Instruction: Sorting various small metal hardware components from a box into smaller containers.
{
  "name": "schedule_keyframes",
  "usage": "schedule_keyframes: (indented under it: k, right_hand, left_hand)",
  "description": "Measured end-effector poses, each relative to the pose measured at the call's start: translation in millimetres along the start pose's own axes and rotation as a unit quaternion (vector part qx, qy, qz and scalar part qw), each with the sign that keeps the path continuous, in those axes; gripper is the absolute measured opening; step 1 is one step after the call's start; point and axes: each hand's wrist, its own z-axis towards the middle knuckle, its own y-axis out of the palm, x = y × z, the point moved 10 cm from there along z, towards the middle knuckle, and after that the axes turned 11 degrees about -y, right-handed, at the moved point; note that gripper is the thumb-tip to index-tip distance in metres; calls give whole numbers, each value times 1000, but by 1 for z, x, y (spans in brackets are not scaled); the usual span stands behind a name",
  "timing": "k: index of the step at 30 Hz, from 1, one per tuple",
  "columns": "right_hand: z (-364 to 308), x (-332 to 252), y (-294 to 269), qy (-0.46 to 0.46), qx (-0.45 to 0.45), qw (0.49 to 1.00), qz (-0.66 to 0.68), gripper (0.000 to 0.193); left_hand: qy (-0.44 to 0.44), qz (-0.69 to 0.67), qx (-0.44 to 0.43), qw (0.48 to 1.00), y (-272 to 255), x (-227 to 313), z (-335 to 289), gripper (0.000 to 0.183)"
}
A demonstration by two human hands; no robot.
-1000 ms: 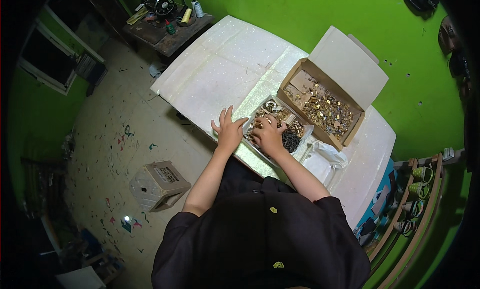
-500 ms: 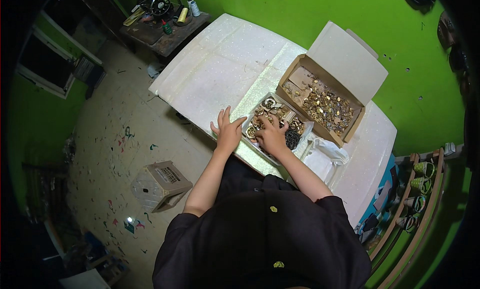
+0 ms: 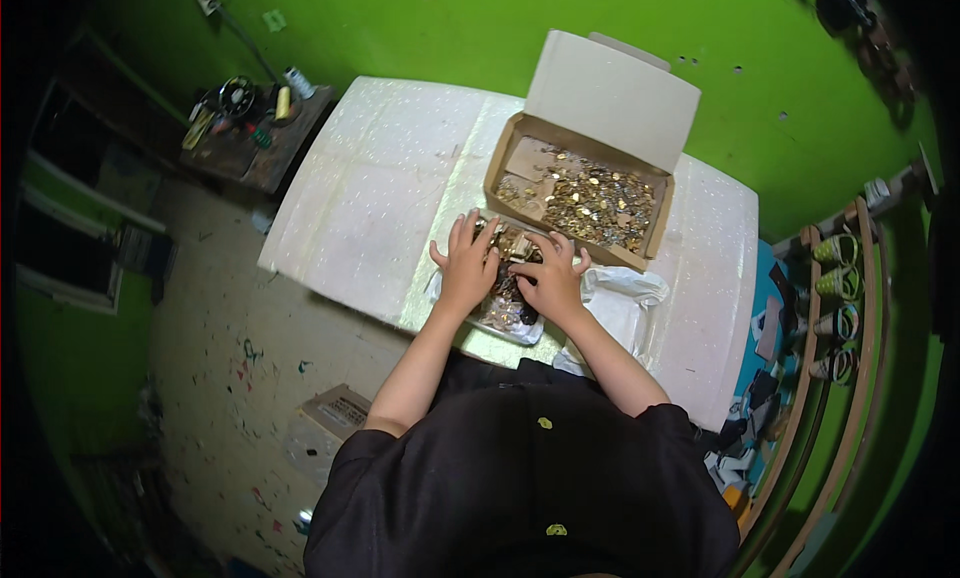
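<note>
Both my hands rest over a shallow light-coloured tray (image 3: 538,336) at the table's near edge. It is filled with gold-coloured metal pieces (image 3: 500,313), and a dark coiled bundle (image 3: 528,316) lies toward its near end. My left hand (image 3: 467,275) covers the tray's left part, fingers stretched and apart. Over the right part is my right hand (image 3: 553,283), its fingers spread and slightly bent. Whether any fingertip pinches a small piece I cannot make out. Just beyond stands an open cardboard box (image 3: 655,236) with many small gold and silvery pieces (image 3: 600,200) inside.
Right of the tray lies crumpled white wrapping (image 3: 625,298) on the pale glittery table covering (image 3: 385,168). A small side table (image 3: 240,163) holds a sewing machine (image 3: 237,96) and thread cones. Sandals hang on a wooden rack (image 3: 865,328) at right. A carton (image 3: 335,418) stands on the floor.
The view has shifted. My left hand has moved from the table onto the tray, and the tray has turned so its dark bundle lies nearer me. My right hand remains over the tray.
</note>
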Motion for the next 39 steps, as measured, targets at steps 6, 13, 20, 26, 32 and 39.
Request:
schedule_keyframes:
  k: [6, 13, 20, 26, 32, 39]
  right_hand:
    - [-21, 59, -40, 139, 102, 985, -10, 14]
    - [-27, 132, -71, 243, 146, 957, -67, 19]
    - [27, 159, -46, 242, 36, 968, -50, 30]
    - [34, 182, 3, 219, -247, 937, -115, 79]
    - [41, 196, 2, 202, -254, 940, -108, 65]
    - [29, 202, -31, 240, -58, 954, -171, 34]
  left_hand:
    - [78, 21, -74, 994, 35, 31, 25, 57]
    - [167, 72, -140, 973, 54, 37, 26, 55]
    - [192, 61, -196, 960, 51, 36, 23, 62]
    - [217, 66, -234, 945, 53, 35, 28, 66]
    - [220, 55, -237, 945, 44, 44, 44, 58]
    - [189, -35, -202, 960, 29, 59, 88, 30]
